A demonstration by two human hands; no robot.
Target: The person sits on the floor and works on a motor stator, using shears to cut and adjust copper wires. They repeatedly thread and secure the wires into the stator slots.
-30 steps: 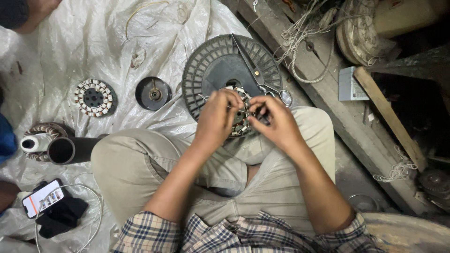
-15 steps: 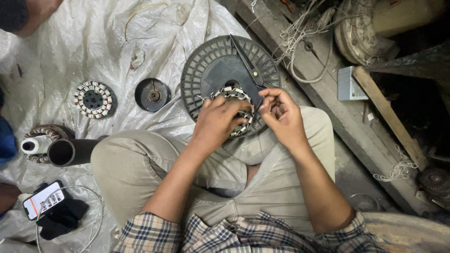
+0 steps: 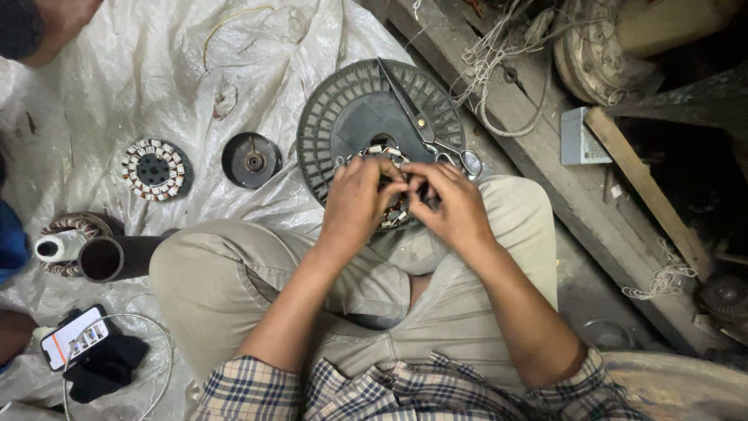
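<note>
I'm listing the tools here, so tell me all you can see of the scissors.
The scissors lie flat on the dark round slotted plastic disc, shut, with long grey metal blades pointing up-left. The looped metal handles reach the disc's right edge, just above the right hand. Neither hand holds them.

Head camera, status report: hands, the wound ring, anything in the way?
Both hands, left and right, on the wound stator ring. Ring over round grey grille. Scissors lie beside the right hand.
</note>
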